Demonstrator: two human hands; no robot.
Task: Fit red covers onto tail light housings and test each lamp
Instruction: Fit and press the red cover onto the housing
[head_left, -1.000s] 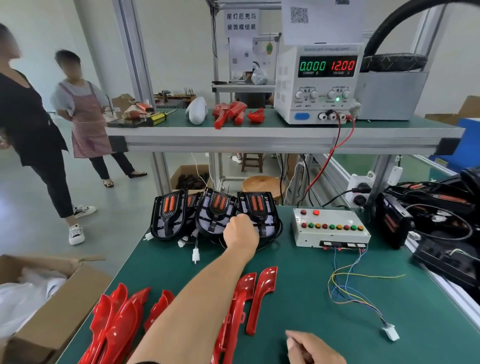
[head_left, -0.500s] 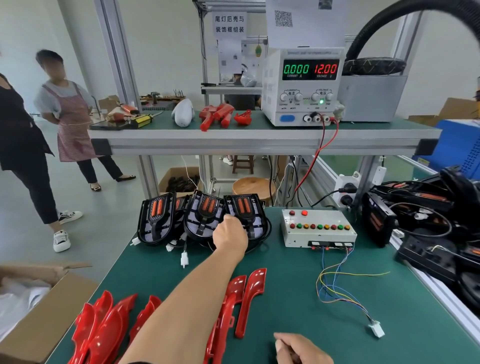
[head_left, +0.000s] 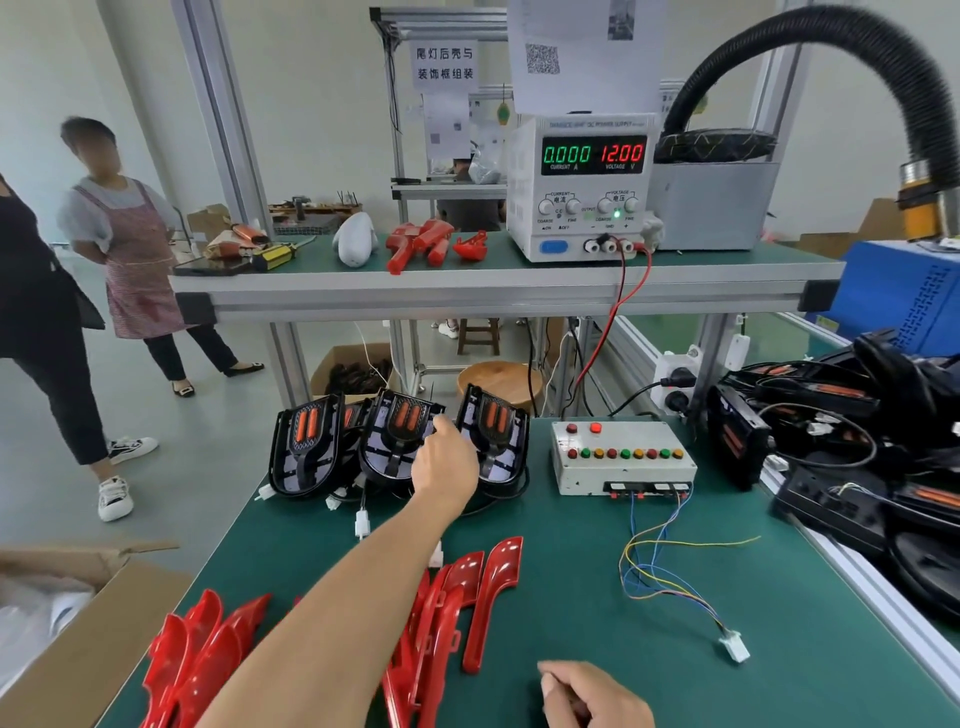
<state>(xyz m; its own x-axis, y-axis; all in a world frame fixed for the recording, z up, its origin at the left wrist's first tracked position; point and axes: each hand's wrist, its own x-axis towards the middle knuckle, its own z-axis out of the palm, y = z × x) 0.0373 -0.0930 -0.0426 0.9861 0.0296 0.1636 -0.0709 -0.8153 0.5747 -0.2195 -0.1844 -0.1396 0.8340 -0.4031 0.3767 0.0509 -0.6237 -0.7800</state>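
A cardboard box is sitting at the far left, beside the green desk. On the desk's near left, a heap of red covers is lying, with more red covers just right of the forearm. Three black tail light housings are leaning in a row at the far edge: the left housing, the middle housing and the right housing. The left hand is reaching between the middle and right ones, fingers curled at the middle housing's right rim; whether it is gripping is unclear. The right hand is resting near the bottom edge, loosely curled, apparently holding nothing. Further right, a button box is trailing coloured wires. On the shelf above, the power supply is reading "0.000" CURRENT and "12.00" VOLTAGE. More black housings are piling at the right.
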